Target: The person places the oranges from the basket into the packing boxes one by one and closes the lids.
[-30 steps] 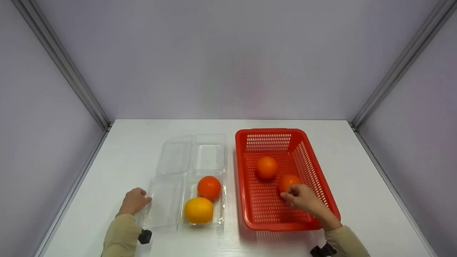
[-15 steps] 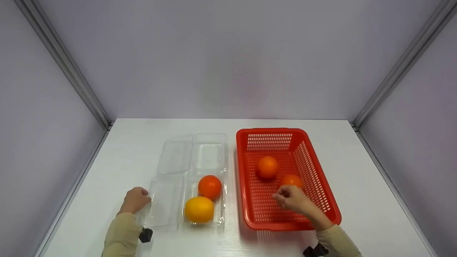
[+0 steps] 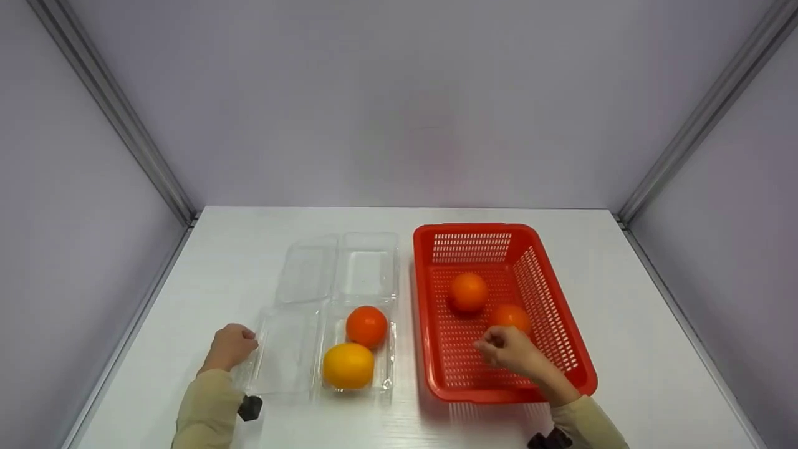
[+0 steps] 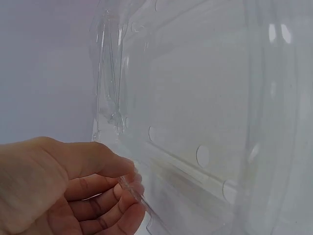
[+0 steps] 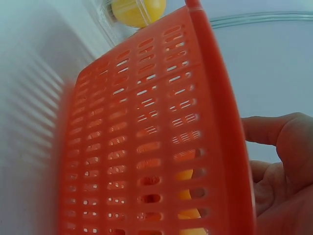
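Head, right hand: the right hand (image 3: 512,353) hangs over the red basket (image 3: 480,395), a little farther left than a second ago, so more of the near orange (image 3: 513,315) shows. Its fingers are loosely curled, with nothing seen in them.
Head, left hand: the left hand (image 3: 229,347), at the outer edge of the clear lid (image 3: 287,349), is slightly farther left than half a second ago; the lid's edge seems to shift a touch with it.
Head, fruit: the far orange (image 3: 467,292) lies in the basket beyond the near one; the red fruit (image 3: 366,327) and yellow fruit (image 3: 348,366) sit in the tray (image 3: 335,324) beside the lid. All four keep their places.
Head, work: judged from this, only the hands have changed; the fruit count stands at two in the tray, two in the basket.
Head, hard to see: the right hand covers part of the near orange, and contact cannot be told. The rear box (image 3: 368,274) is faint against the white.
Left wrist, grip: thumb and fingers pinch the lid's edge; the transparent folds blur together.
Right wrist, basket: its slotted wall fills the view; orange-yellow patches show through.
Right wrist, hand: the rim hides part of it, and the frame cuts it off at the right; no held thing is visible. The yellow fruit is cut off at the top.
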Action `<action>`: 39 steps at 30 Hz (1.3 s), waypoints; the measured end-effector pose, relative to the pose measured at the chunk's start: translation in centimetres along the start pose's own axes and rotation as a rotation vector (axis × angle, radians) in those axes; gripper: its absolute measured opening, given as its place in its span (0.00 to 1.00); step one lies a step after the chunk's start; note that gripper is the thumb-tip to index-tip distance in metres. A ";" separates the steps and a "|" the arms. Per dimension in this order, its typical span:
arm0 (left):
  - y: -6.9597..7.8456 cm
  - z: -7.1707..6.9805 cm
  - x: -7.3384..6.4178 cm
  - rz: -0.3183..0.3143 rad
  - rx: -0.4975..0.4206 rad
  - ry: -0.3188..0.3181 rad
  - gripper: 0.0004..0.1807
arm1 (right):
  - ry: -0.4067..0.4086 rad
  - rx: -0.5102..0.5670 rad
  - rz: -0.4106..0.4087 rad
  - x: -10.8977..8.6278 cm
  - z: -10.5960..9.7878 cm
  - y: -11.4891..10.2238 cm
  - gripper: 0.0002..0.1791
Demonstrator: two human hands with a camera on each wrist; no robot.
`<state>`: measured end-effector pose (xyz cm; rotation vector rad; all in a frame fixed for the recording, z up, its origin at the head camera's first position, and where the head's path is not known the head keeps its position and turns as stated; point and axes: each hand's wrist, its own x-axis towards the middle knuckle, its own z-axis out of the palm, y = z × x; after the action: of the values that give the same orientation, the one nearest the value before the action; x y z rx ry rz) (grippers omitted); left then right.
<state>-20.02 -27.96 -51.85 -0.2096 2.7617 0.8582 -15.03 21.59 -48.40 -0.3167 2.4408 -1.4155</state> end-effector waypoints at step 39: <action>0.4 -4.1 -2.2 0.041 -0.045 0.014 0.23 | -0.040 -0.013 -0.010 1.2 3.4 -2.4 0.14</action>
<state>-18.78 -29.90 -47.76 -0.1675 2.7701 0.9338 -14.84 17.31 -48.07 -0.3569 2.4205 -1.3851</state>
